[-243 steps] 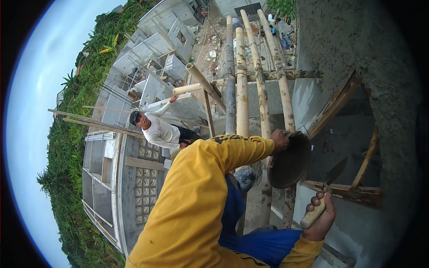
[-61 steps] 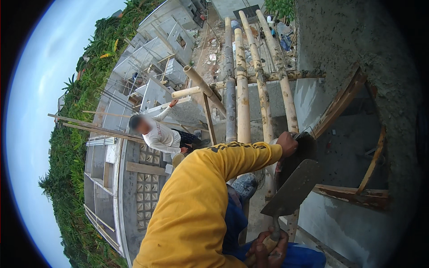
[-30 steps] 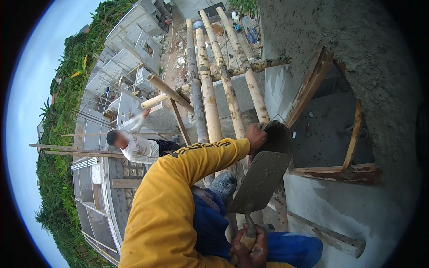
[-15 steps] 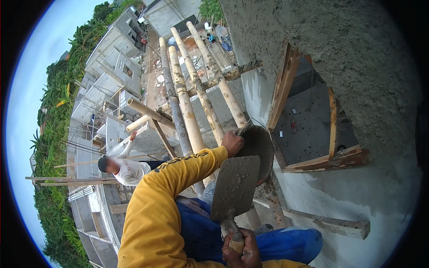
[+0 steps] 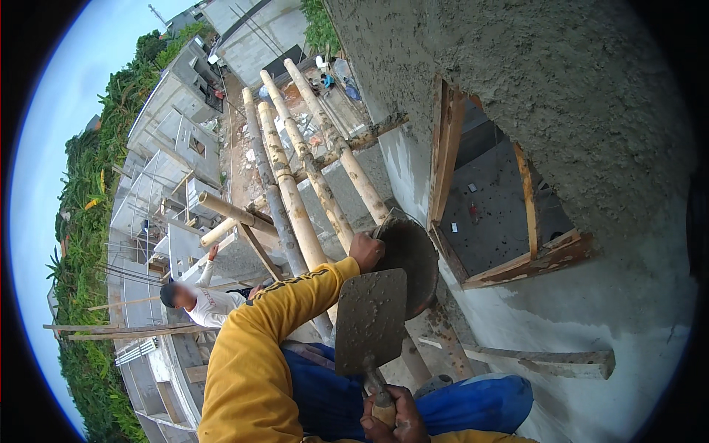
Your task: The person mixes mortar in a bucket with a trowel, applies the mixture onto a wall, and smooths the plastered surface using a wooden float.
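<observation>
My left hand (image 5: 366,252), at the end of a yellow sleeve (image 5: 277,325), is closed on the rim of a dark, mortar-stained bucket (image 5: 415,277) tilted over bamboo poles (image 5: 317,236). Below it, my right hand (image 5: 395,417) grips the wooden handle of a trowel (image 5: 369,317); the broad grey blade, speckled with wet mortar, points upward in front of the bucket, hiding part of it. I cannot tell whether they touch. My blue-trousered leg (image 5: 480,406) lies beside the right hand.
A rough mortar wall (image 5: 569,66) rises on the right around a wood-framed opening (image 5: 443,162), with a wooden beam (image 5: 546,360) below. A co-worker in white (image 5: 210,303) is at the left, one arm raised. Unfinished block buildings (image 5: 192,148) and rubble lie far below.
The view has turned, so the wall fills more of the right. The trowel, earlier low at the right, now stands upright before the bucket, which my left hand still holds.
</observation>
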Demonstrator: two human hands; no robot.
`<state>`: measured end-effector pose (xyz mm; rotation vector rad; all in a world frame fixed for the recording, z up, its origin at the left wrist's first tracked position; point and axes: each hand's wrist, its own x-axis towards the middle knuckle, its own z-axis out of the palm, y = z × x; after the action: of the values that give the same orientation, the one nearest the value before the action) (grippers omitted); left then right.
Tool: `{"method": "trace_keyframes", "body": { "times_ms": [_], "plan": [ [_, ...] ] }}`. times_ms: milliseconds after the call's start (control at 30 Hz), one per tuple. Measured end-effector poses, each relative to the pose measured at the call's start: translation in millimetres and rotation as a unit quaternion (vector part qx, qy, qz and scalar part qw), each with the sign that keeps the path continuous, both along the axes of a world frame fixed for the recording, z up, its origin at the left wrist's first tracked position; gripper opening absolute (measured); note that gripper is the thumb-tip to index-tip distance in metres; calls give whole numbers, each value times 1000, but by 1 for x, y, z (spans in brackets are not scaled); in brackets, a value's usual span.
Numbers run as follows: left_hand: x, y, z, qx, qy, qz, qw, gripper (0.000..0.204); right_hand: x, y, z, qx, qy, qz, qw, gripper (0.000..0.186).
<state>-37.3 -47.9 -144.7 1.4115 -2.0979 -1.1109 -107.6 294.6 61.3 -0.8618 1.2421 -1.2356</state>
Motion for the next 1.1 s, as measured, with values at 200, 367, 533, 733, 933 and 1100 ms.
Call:
{"method": "trace_keyframes", "body": {
  "times_ms": [200, 367, 533, 733, 933, 1100],
  "plan": [
    [1, -3, -7, -111, -65, -88, 988, 10, -1, -2, 6, 55, -68, 10, 996, 44],
    [14, -9, -22, -154, -47, -92, 983, 11, 4, -1, 8, 26, -64, 3, 998, 44],
    [4, -8, -25, -46, -3, -14, 999, 11, 2, 0, 4, 18, -50, -6, 999, 41],
    [-7, -10, -20, -21, 65, -9, 998, 14, -42, -43, 6, 71, -130, -59, 987, 42],
    [46, -34, 14, -306, -52, -263, 913, 29, -131, -76, 8, 130, 30, 35, 990, 51],
    [10, -21, 6, -273, -93, -319, 903, 24, -185, -76, -42, 118, 413, 176, 886, 52]
  ]
}}
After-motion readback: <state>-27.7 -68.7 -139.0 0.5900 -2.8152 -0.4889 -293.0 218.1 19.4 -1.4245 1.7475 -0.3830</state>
